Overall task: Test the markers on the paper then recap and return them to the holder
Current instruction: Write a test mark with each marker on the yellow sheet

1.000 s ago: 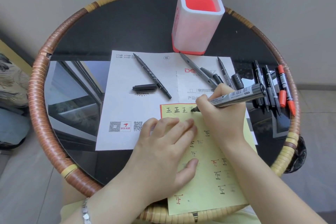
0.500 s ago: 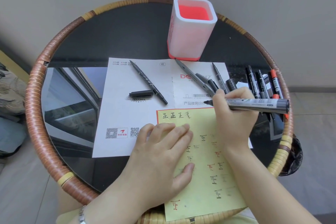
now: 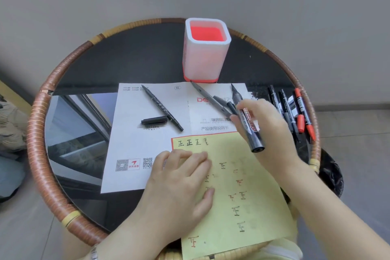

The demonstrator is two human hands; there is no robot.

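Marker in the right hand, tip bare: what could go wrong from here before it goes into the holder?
1. The marker in the right hand is uncapped, with its tip over the white sheet. It could smear the sheet or a finger.
2. Loose caps lie bunched beside that hand, so a wrong cap may get picked.
3. The right forearm passes close to the spare markers near the table rim. A sweep could knock them off.

Bare forearms (image 3: 337, 217), a silver metal bracelet (image 3: 94, 253) was worn on the left wrist, pale yellow clothing (image 3: 280, 249) showed at the lower edge.
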